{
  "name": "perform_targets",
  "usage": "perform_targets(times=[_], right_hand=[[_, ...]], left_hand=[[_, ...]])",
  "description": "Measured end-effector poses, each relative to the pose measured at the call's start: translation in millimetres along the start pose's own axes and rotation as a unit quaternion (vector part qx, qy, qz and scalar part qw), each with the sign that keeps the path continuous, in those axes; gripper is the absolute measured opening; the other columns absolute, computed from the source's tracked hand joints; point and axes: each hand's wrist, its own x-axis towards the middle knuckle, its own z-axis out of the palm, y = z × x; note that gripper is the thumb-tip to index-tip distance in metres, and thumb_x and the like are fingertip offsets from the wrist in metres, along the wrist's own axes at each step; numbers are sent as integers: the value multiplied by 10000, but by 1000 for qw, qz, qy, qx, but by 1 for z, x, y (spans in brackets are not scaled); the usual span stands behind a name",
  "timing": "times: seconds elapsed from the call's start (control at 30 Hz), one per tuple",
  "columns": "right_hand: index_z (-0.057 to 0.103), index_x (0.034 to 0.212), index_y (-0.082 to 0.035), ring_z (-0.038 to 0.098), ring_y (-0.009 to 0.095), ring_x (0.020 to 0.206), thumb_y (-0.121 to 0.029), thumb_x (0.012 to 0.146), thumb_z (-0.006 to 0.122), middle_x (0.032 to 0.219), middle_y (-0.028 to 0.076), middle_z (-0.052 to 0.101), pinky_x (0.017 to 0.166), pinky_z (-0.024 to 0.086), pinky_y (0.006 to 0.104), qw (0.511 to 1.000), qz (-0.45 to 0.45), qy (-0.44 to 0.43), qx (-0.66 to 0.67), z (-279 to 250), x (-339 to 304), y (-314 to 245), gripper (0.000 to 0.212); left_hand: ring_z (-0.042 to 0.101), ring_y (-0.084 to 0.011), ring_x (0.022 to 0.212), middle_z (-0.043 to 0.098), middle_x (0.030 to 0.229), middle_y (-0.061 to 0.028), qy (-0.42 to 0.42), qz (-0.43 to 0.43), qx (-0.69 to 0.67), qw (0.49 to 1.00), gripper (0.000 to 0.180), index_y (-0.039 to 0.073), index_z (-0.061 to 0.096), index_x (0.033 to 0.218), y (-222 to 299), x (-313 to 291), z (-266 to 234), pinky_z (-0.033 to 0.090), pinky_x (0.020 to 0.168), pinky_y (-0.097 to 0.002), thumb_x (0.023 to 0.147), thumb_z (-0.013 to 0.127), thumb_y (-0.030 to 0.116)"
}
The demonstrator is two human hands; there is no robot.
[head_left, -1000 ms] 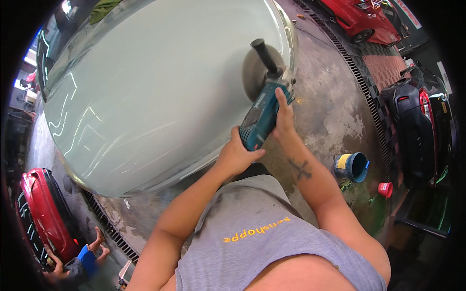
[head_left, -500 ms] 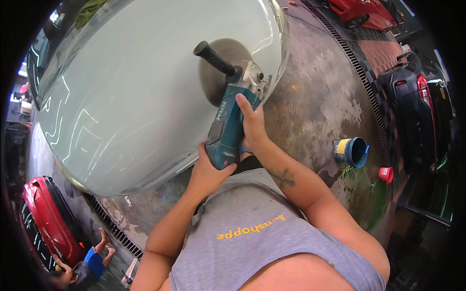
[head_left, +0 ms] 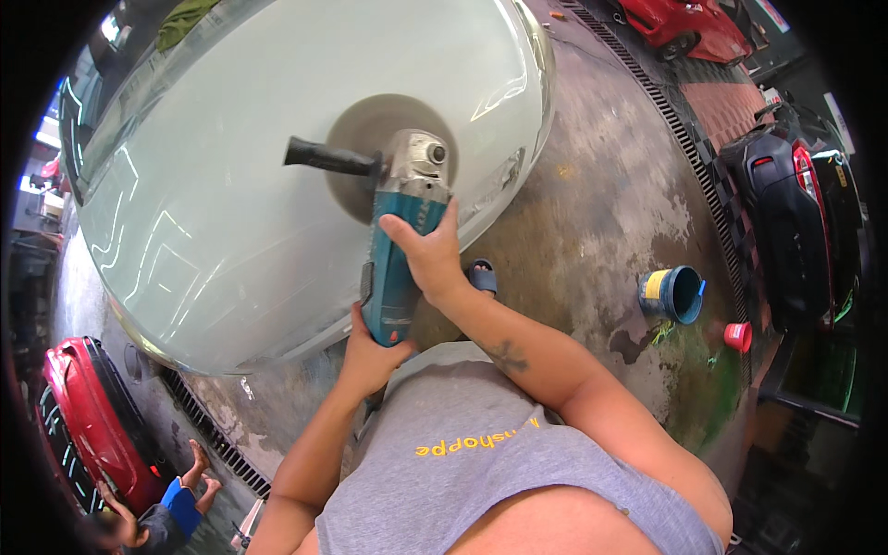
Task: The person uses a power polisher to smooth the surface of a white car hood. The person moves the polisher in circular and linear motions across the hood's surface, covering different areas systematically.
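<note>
I hold a teal polishing machine (head_left: pixel 400 257) with both hands over a pale grey-white car body (head_left: pixel 213 185). My right hand (head_left: pixel 427 259) grips the upper part of its teal body. My left hand (head_left: pixel 370 356) clasps its rear end. The round grey pad (head_left: pixel 375 139) lies flat on the car panel near the panel's right edge. A black side handle (head_left: pixel 328 159) sticks out to the left, untouched. The silver gear head (head_left: pixel 421 153) sits above the pad.
Wet concrete floor (head_left: pixel 601 203) spreads right of the car. A blue bucket (head_left: pixel 673 294) and a small red cup (head_left: pixel 737 336) stand on it. Drain grates run along both sides. A black car (head_left: pixel 795 213), red cars and a crouching person (head_left: pixel 157 513) are nearby.
The polisher has slid left across the panel, away from the right edge, and the side handle now points left instead of up. Both hands stayed on the machine.
</note>
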Motion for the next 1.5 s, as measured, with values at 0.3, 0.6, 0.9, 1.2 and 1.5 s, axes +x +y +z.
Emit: perform_targets(times=[0.3,0.6,0.9,1.2,1.5], right_hand=[[406,1457,20,686,216,1016,-270,841,922,1220,151,639,864,601,365,997,-19,69,24,-101,123,-64,855],[428,1373,-9,704,201,939,-245,854,914,1145,132,639,786,637,374,999,-8,34,31,-117,187,-116,749],[440,1367,-15,703,198,952,-220,874,901,1150,124,642,794,633,364,997,-12,46,56,-98,132,-83,704],[458,1393,-58,698,192,968,-180,905,872,1142,98,659,825,618,370,997,-36,40,56,-53,60,-30,651],[222,1578,13,642,212,1154,-263,828,941,1318,155,595,996,564,371,998,45,-38,-2,-6,-23,1,1074]], left_hand=[[585,-164,639,596,1059,-119,-71,60,19,996,1053,-29,278,1521,118,88,96,529,545,-328,721,907,241],[569,-151,635,571,1081,-107,-90,50,-50,993,955,5,328,1465,195,117,129,535,572,-322,762,921,264],[567,-142,624,585,1036,-99,-95,41,-33,994,943,15,333,1442,149,84,100,519,557,-309,756,934,256],[708,-256,941,672,1194,-225,-65,10,40,997,1188,-66,216,1566,73,42,42,592,794,-374,729,961,331],[664,-302,1154,636,1325,-283,2,32,72,997,1370,-135,33,1650,-27,-15,-14,529,988,-378,735,935,338]])
